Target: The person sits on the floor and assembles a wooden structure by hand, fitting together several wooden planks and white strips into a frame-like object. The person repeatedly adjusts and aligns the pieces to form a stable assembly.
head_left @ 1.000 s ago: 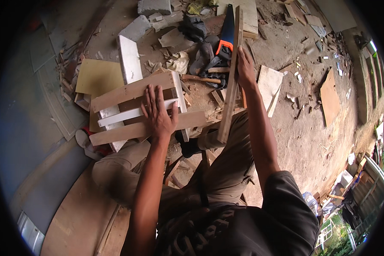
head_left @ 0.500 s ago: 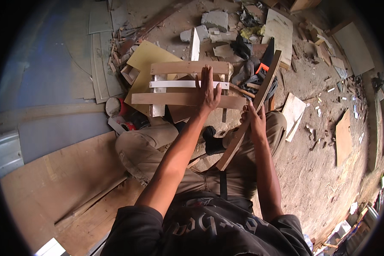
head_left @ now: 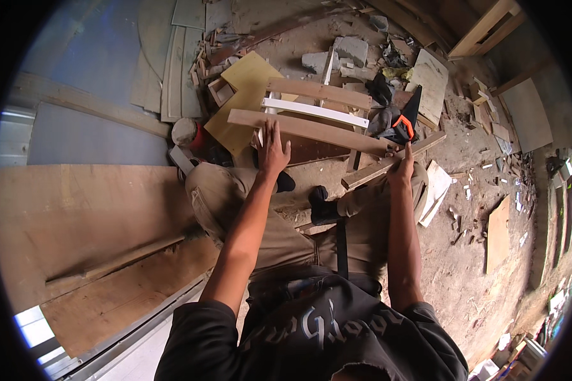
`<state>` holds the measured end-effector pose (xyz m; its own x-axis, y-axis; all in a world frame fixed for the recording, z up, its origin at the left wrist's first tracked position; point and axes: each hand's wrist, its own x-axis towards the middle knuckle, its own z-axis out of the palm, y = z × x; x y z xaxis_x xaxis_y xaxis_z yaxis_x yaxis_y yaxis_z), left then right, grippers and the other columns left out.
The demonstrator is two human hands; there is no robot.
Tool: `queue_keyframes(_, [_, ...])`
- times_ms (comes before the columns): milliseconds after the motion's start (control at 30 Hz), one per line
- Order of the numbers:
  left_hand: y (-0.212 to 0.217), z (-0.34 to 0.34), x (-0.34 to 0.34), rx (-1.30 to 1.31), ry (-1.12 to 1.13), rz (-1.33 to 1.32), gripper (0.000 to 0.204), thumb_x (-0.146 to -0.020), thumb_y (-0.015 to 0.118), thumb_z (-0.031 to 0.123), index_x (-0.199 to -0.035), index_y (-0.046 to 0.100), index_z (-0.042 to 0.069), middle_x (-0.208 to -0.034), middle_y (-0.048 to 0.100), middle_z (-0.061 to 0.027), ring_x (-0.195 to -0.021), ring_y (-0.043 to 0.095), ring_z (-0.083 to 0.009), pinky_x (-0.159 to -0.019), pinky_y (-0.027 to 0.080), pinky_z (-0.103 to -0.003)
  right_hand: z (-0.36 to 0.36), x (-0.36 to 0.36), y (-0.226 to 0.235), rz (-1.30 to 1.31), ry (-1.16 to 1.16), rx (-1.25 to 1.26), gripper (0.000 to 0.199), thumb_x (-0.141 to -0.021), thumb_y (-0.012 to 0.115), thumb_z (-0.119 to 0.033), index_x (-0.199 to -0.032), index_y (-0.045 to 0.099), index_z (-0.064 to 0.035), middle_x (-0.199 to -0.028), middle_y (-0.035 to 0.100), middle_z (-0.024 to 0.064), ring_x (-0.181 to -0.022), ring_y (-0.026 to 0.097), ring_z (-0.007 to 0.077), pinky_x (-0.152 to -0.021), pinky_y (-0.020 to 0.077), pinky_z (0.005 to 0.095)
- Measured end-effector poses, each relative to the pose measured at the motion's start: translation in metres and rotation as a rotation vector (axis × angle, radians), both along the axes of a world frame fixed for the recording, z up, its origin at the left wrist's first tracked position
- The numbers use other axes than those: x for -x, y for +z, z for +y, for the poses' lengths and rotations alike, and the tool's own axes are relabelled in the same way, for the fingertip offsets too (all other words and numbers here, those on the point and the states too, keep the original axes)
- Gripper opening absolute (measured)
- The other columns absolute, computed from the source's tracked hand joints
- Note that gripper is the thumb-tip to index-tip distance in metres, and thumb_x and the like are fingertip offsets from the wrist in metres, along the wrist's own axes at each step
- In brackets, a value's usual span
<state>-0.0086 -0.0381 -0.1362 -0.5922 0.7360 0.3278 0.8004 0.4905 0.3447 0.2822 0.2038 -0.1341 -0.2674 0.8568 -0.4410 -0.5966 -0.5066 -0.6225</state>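
In front of me lies a low slatted wooden frame. Its far slat [head_left: 321, 93] is brown, a thin white strip [head_left: 314, 112] runs across its middle, and a longer brown board [head_left: 311, 134] spans the near side. My left hand [head_left: 273, 152] is open, its fingertips against the near board toward the board's left end and its thumb held apart. With my right hand [head_left: 401, 167] I grip a narrow wooden batten [head_left: 373, 173], which slants up to the right by the near board's right end. Some right-hand fingers are hidden behind the wood.
A handsaw with an orange-and-black handle [head_left: 403, 125] leans beyond the batten. Yellowish sheets [head_left: 251, 73] lie behind the frame at left, near a round tub [head_left: 184, 132]. Concrete blocks [head_left: 351, 51] sit farther back. Offcuts and a plywood piece [head_left: 497, 235] litter the floor at right.
My left hand has moved from the white strip to the near board's left part. The batten in my right hand has swung from steep to flatter. The frame appears more tilted as the view shifts.
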Motion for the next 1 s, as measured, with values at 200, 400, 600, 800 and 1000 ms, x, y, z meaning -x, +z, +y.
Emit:
queue_keyframes(200, [-0.016,0.017,-0.017,-0.621,0.542,-1.045,0.062,-0.090,0.065,0.024,-0.138,0.038,-0.003,-0.135,0.048,-0.0219,-0.126,0.048,-0.0335,-0.101,0.043,-0.044,-0.005,-0.023,-0.004,0.005,0.034,0.007,0.026,-0.094,0.062,-0.034,-0.105,0.049,-0.0141,-0.080,0.054,0.0028,-0.065,0.052,0.0148,-0.057,0.0442,0.0298])
queue_keyframes(400, [-0.037,0.049,-0.007,-0.779,0.365,-1.853,0.071,-0.093,0.064,0.037,-0.146,0.030,0.006,-0.146,0.038,-0.0170,-0.135,0.039,-0.0322,-0.107,0.041,-0.048,-0.005,-0.027,-0.013,0.041,0.067,0.054,0.027,-0.095,0.060,-0.035,-0.107,0.049,-0.0136,-0.080,0.053,0.0025,-0.064,0.049,0.0144,-0.057,0.0447,0.0291])
queue_keyframes(600, [-0.033,0.062,0.007,-0.824,0.388,-1.926,0.060,-0.093,0.065,0.024,-0.143,0.036,0.012,-0.142,0.040,-0.0111,-0.136,0.037,-0.0293,-0.106,0.042,-0.050,0.000,-0.020,-0.027,-0.067,0.053,-0.034,0.027,-0.094,0.062,-0.032,-0.109,0.049,-0.0130,-0.082,0.054,0.0035,-0.067,0.055,0.0166,-0.056,0.0475,0.0282])
queue_keyframes(800, [-0.026,0.059,0.004,-0.833,0.383,-1.914,0.043,-0.094,0.064,0.021,-0.132,0.046,0.010,-0.131,0.051,-0.0085,-0.126,0.048,-0.0262,-0.104,0.046,-0.046,-0.003,0.001,-0.033,-0.574,0.036,-0.106,0.014,-0.088,0.063,-0.013,-0.098,0.054,-0.0083,-0.077,0.058,0.0064,-0.060,0.057,0.0181,-0.050,0.0471,0.0324])
queue_keyframes(1000, [-0.026,0.059,0.005,-0.902,0.459,-1.882,0.044,-0.095,0.063,0.025,-0.132,0.047,0.007,-0.135,0.050,-0.0098,-0.130,0.046,-0.0255,-0.105,0.044,-0.042,-0.019,0.015,-0.017,-0.660,0.105,-0.253,0.038,-0.086,0.063,-0.008,-0.123,0.054,-0.0085,-0.095,0.061,0.0059,-0.082,0.061,0.0169,-0.068,0.0538,0.0319])
